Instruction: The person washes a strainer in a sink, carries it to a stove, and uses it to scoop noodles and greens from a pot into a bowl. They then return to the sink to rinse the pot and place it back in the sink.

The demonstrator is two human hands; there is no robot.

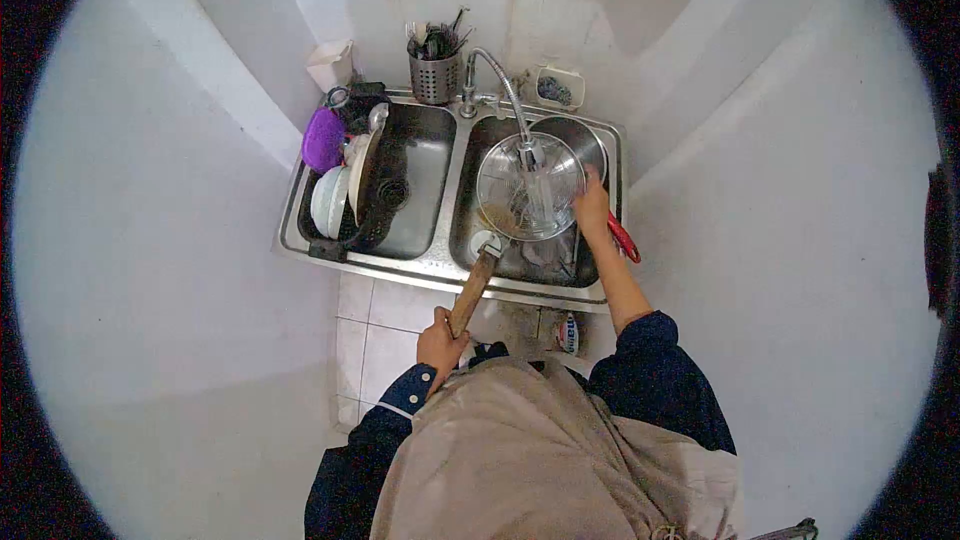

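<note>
My left hand (441, 345) is closed around the thick wooden handle (472, 290) of what looks like a large round wire strainer (505, 202). The strainer's mesh head lies over the right sink basin, under the flexible metal faucet (497, 65). Water pours from the spout onto the mesh. My right hand (592, 208) grips the strainer's right rim, its fingertips partly hidden. Behind the strainer a round metal pan (585, 138) leans in the basin, and a red handle (624, 238) sticks out beside my right wrist.
In the left basin (420, 150) a black dish rack holds white bowls (328, 202), plates and a purple item (323, 140). A perforated utensil holder (435, 78) and a white container (556, 88) stand behind the sink. White walls close in on both sides.
</note>
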